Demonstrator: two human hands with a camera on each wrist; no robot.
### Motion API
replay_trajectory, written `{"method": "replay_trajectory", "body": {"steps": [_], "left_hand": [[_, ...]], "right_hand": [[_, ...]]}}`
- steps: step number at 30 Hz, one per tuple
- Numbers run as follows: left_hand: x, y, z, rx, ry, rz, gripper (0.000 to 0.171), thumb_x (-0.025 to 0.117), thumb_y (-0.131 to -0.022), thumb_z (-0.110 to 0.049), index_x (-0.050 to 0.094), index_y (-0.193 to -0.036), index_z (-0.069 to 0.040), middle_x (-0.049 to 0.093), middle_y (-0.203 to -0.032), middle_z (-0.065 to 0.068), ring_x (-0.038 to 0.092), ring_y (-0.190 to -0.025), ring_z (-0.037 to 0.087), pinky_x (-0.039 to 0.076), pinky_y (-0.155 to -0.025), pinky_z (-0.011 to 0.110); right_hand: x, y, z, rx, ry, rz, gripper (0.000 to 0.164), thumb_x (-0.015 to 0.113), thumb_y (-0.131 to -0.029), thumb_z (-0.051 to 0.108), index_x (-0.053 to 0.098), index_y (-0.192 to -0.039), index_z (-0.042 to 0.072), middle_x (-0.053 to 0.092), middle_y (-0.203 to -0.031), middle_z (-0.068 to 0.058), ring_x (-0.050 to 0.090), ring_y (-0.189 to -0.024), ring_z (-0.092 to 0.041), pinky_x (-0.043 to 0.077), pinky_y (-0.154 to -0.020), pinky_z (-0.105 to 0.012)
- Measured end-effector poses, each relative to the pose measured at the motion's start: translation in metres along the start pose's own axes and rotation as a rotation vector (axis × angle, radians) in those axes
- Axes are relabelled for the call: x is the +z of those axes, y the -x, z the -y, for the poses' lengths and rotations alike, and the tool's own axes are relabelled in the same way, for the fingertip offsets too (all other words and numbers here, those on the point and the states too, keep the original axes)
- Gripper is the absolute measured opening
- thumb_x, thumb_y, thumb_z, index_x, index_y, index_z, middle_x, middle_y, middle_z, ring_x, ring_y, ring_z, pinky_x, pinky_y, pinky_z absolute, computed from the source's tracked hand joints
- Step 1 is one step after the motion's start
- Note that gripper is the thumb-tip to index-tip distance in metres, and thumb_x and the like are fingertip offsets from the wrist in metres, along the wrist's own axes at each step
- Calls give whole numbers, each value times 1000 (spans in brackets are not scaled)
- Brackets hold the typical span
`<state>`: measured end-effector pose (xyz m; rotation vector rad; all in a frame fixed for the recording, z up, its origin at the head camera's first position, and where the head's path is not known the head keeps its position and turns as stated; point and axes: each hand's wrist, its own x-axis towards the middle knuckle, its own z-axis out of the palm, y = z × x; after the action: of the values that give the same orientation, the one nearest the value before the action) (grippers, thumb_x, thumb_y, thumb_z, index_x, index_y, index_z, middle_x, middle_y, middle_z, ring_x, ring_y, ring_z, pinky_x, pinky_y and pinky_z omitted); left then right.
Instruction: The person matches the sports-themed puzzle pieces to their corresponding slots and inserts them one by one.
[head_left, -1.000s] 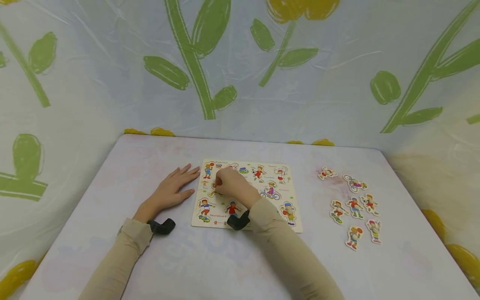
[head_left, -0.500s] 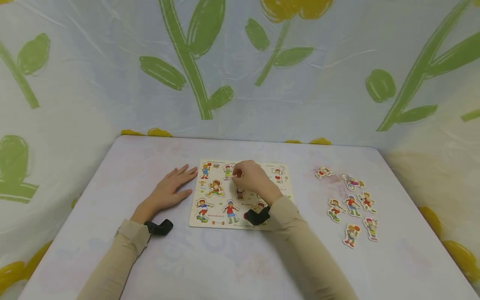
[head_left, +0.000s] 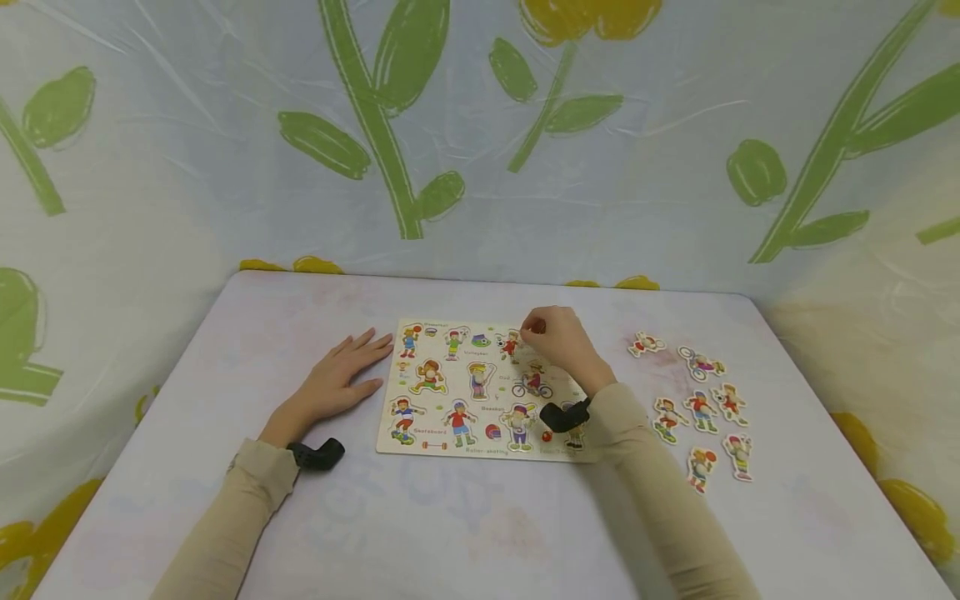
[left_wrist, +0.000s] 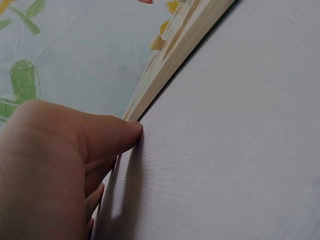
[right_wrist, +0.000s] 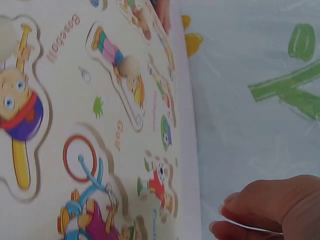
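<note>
A wooden knob puzzle board (head_left: 386, 442) with printed sports figures lies on the table. My left hand (head_left: 345, 379) rests palm down beside its left edge, fingers spread and straight; the left wrist view shows the thumb (left_wrist: 112, 135) near the board's side. Over the board's upper right is my right hand (head_left: 562, 342), raised, fingers loosely bent. In the right wrist view a gap shows between thumb and finger, with nothing held. A runner piece (head_left: 428, 377), a golfer piece (head_left: 478, 381) and a baseball piece (head_left: 518, 427) sit in the board.
Several loose figure pieces lie right of the board, among them a cyclist piece (head_left: 700, 365), a tennis piece (head_left: 646, 344) and a basketball piece (head_left: 701, 469). A flower-patterned sheet (head_left: 637, 192) hangs behind the table (head_left: 337, 517).
My right hand has moved right across the board, away from the runner piece, uncovering that piece and the golfer piece. My left hand stays in place.
</note>
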<state>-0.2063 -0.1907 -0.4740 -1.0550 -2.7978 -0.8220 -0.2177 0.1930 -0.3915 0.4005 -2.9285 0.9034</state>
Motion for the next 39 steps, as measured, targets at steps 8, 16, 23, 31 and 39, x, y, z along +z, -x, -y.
{"method": "replay_trajectory", "body": {"steps": [8, 16, 23, 31, 39], "left_hand": [[1, 0, 2, -12, -1, 10, 61, 61, -95, -28, 44, -150, -8, 38, -157, 7, 20, -149, 32, 11, -121, 53], [1, 1, 1, -15, -4, 11, 62, 61, -95, -30, 44, -150, -8, 37, -157, 7, 20, -149, 32, 11, -121, 52], [2, 0, 3, -19, -11, 16, 62, 60, -96, -31, 43, -151, -9, 36, -158, 6, 19, -150, 32, 10, -121, 52], [1, 0, 2, -18, -15, 14, 62, 61, -95, -30, 43, -150, -8, 37, -158, 7, 20, -150, 32, 11, -121, 52], [0, 0, 2, -19, -8, 20, 61, 60, -95, -29, 44, -150, -9, 37, -157, 5, 20, -150, 30, 10, -122, 51]], "right_hand": [[-20, 3, -44, 108, 13, -91, 16, 64, -93, 12, 73, -96, -2, 69, -89, -18, 63, -79, -31, 54, -69, -44], [-43, 14, -78, 183, 62, -157, 17, 62, -90, 10, 72, -94, -4, 67, -87, -20, 60, -78, -33, 49, -67, -41], [-59, 26, -102, 274, 94, -191, 20, 59, -88, 10, 70, -93, -6, 66, -86, -20, 57, -78, -32, 45, -66, -38], [-70, 44, -121, 451, 98, -252, 27, 58, -91, 14, 64, -96, -12, 58, -95, -26, 51, -90, -39, 44, -73, -48], [-72, 48, -135, 514, 41, -130, 32, 63, -93, 18, 66, -99, -13, 64, -94, -24, 54, -84, -32, 47, -66, -34]]}}
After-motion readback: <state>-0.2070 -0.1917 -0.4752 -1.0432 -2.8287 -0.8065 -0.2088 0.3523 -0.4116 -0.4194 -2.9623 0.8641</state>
